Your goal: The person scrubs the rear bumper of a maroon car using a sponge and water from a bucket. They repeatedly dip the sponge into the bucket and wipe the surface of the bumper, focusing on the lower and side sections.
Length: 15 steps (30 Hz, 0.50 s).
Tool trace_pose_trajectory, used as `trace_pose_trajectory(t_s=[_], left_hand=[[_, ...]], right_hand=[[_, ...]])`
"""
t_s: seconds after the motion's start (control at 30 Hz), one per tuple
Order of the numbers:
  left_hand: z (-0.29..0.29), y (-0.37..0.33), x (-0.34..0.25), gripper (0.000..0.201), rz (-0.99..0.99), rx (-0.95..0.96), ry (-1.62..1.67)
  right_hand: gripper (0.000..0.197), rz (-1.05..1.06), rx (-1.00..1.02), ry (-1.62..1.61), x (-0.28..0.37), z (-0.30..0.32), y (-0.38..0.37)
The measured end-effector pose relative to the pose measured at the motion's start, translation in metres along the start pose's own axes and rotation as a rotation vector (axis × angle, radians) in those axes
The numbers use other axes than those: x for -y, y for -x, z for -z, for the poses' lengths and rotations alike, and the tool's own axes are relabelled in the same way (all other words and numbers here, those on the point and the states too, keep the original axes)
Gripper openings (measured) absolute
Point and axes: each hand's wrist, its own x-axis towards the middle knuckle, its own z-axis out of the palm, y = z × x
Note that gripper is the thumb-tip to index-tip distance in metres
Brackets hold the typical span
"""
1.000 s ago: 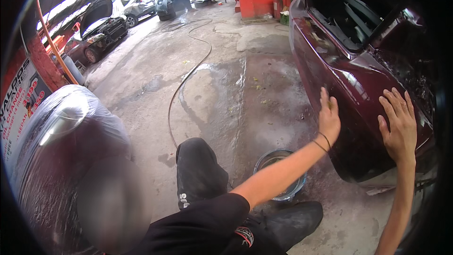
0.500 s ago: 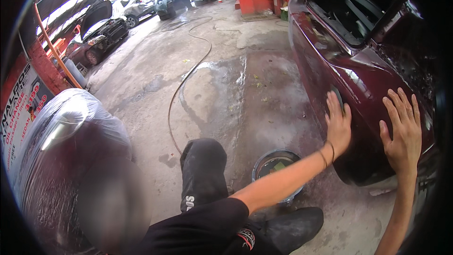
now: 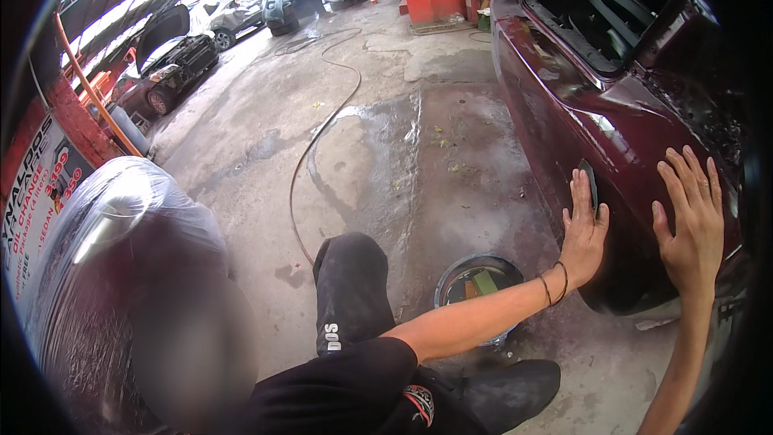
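My left hand (image 3: pixel 585 229) lies with straight fingers on the maroon car body panel (image 3: pixel 636 193), pressing a thin dark grey-green piece of sandpaper (image 3: pixel 593 180) against it. Only the sheet's edge shows beyond my fingers; the rest is hidden. To its right, my right hand (image 3: pixel 694 221) rests flat on the same panel, fingers slightly spread and holding nothing. Streaks of light reflect off the panel's wet-looking surface.
A dark bucket (image 3: pixel 444 280) with a green block (image 3: pixel 485 281) in it stands below my left forearm. A hose (image 3: pixel 320 125) snakes over the wet concrete. At left is a plastic-wrapped maroon part (image 3: pixel 153 225). Farther off are cars and a fire extinguisher (image 3: pixel 472 2).
My left hand has slid slightly down and right along the panel with the sandpaper, whose edge now shows more. My right hand stays nearly in place.
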Motion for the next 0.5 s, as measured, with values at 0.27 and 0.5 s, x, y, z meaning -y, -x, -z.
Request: trace_pose_trajectory(t_s=[0.27,0.5], left_hand=[[0.092,-0.125,0.058,0.057,-0.092,-0.086,-0.311],[-0.003,0.008,-0.013,0.073,-0.046,-0.028,0.093]], right_hand=[[0.054,0.044,-0.033,-0.027,0.024,-0.010,-0.020],[0.049,0.028,0.041,0.005,0.003,0.009,-0.007]])
